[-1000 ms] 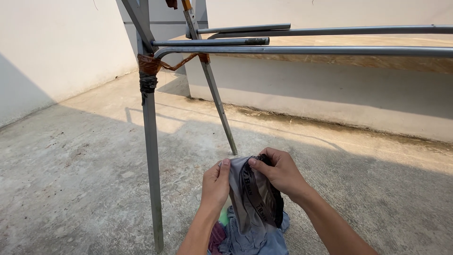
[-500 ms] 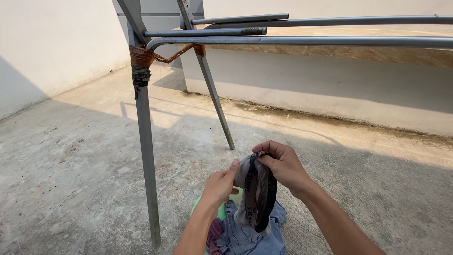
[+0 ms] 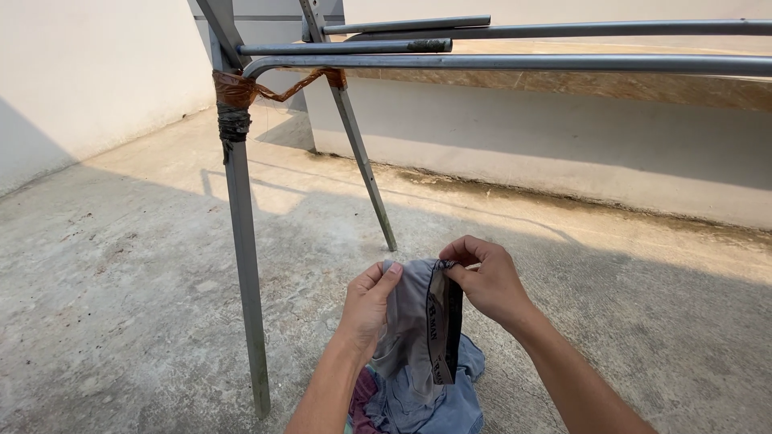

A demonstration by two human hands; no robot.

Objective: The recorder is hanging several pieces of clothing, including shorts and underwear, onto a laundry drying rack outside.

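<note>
Metal drying rack (image 3: 241,241): its rails are bare, nothing hung yet, while a pile of clothes (image 3: 426,402) sits on the concrete floor (image 3: 121,305) right of the rack's near leg, so most of the work looks left. Grey underwear (image 3: 414,317) is held up above that pile, just right of the leg, left hand (image 3: 368,305) and right hand (image 3: 486,281) each with fingers pinching its top edge at the dark waistband. Pile is cut off by the frame's bottom edge, so its item count is unclear, and the rack's right end runs out of view.

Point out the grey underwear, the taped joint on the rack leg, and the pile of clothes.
grey underwear (image 3: 410,309), head view, on the grey fabric panel.
taped joint (image 3: 232,104), head view, on the brown and black wrapping.
pile of clothes (image 3: 438,406), head view, on the blue garment.
</note>
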